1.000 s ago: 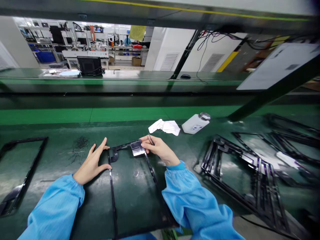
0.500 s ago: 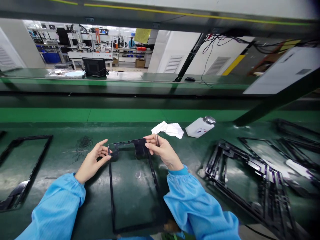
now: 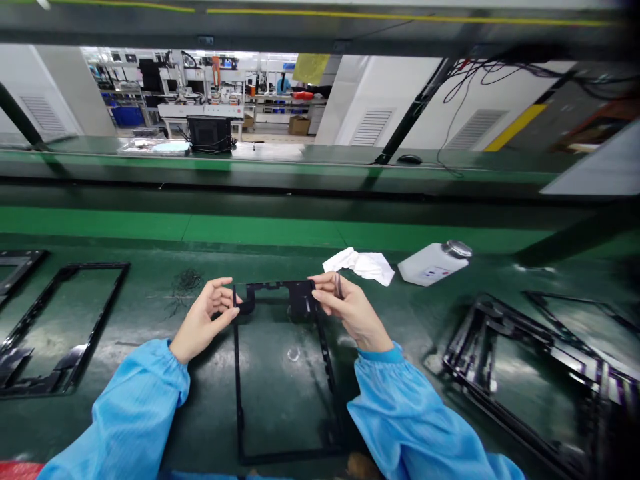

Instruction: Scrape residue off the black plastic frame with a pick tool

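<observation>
- One black frame (image 3: 273, 288), thin and open in the middle, far edge raised off the green table (image 3: 150, 400), near edge low between the blue sleeves.
- Left hand (image 3: 203, 320) pinching the far left corner between thumb and fingertips.
- Right hand (image 3: 353, 310) pinching the far right corner, with a slim metal tool (image 3: 339, 285), likely tweezers, tucked among the fingers.
- Seemingly mid-check of that far edge; further handling calls for even pinches, since so thin a frame would likely twist.
- Beyond: crumpled white cloth (image 3: 361, 263), white bottle (image 3: 434, 263) on its side, piled frames (image 3: 500, 347) at right, flat frames (image 3: 65, 327) at left.
</observation>
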Available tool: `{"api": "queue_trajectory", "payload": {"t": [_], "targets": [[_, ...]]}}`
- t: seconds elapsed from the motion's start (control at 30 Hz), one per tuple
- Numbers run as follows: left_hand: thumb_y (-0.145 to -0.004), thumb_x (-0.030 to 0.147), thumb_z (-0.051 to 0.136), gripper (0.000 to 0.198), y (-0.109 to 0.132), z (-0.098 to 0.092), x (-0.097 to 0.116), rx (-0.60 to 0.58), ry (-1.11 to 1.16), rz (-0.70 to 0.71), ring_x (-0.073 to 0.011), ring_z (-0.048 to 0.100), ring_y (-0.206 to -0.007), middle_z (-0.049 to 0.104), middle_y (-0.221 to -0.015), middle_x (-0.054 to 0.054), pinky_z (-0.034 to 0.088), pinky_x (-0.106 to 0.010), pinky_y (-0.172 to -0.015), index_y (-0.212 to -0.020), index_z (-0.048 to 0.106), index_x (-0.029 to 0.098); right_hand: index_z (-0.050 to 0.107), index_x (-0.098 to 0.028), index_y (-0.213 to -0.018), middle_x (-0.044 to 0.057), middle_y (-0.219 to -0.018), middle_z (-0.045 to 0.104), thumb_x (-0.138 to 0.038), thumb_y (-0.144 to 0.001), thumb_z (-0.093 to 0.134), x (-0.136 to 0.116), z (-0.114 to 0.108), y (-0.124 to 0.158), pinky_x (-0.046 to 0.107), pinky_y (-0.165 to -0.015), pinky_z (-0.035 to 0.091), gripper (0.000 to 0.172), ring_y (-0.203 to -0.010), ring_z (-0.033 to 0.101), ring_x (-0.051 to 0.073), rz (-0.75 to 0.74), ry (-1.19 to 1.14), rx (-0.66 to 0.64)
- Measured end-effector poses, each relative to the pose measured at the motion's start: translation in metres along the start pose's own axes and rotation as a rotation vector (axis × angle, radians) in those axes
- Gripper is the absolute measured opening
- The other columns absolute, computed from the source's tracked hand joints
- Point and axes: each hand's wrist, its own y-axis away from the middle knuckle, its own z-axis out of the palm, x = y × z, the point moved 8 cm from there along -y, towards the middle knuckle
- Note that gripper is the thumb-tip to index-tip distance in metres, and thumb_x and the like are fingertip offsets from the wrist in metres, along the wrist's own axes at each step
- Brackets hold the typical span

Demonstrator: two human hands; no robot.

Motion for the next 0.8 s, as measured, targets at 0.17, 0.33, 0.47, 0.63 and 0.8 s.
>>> {"api": "queue_trajectory", "payload": {"t": [0.17,0.33,0.47,0.63,0.8], "targets": [[-0.090,0.026,0.062,0.049,0.000,0.001,0.004,0.006,-0.009,0.020,-0.0176,0.059,-0.097,0.061,-0.107,-0.008,0.047,-0.031,-0.083,-0.132,0.037,0.021,0.061,-0.018,-0.099,0.000,-0.075,0.059,-0.039,-0.071,0.075,-0.002,0.000,0.001,0.020,-0.043,0.025,0.037,-0.048,0.040,0.006,-0.017,0.013,0.020],[-0.090,0.025,0.062,0.050,0.001,0.000,0.010,0.021,-0.029,0.039,-0.0179,0.059,-0.097,0.061,-0.106,-0.007,0.046,-0.031,-0.082,-0.132,0.036,0.022,0.061,-0.019,-0.098,0.001,-0.074,0.057,-0.040,-0.071,0.073,-0.006,0.000,0.003,0.021,-0.042,0.022,0.037,-0.048,0.037,0.007,-0.032,0.062,0.045],[-0.090,0.026,0.062,0.052,0.001,0.000,0.011,0.022,-0.025,0.051,-0.0180,0.059,-0.097,0.061,-0.105,-0.007,0.046,-0.031,-0.082,-0.133,0.034,0.022,0.061,-0.019,-0.098,0.001,-0.074,0.057,-0.039,-0.073,0.072,-0.006,0.000,0.002,0.021,-0.042,0.019,0.034,-0.048,0.033,0.007,-0.039,0.052,0.039],[-0.089,0.028,0.064,0.054,0.001,0.001,0.011,0.022,-0.004,0.046,-0.0177,0.058,-0.096,0.061,-0.104,-0.007,0.045,-0.031,-0.081,-0.133,0.035,0.022,0.061,-0.019,-0.098,0.001,-0.075,0.058,-0.038,-0.072,0.073,-0.003,-0.002,0.001,0.021,-0.041,0.019,0.035,-0.047,0.033,0.007,-0.036,0.049,0.046],[-0.089,0.026,0.062,0.052,0.001,0.002,0.011,0.012,-0.004,0.038,-0.0179,0.057,-0.097,0.059,-0.105,-0.007,0.045,-0.031,-0.082,-0.133,0.034,0.022,0.061,-0.019,-0.098,0.000,-0.075,0.059,-0.038,-0.072,0.074,-0.003,0.000,0.001,0.021,-0.041,0.021,0.034,-0.046,0.034,0.006,-0.044,0.033,0.042]]}}
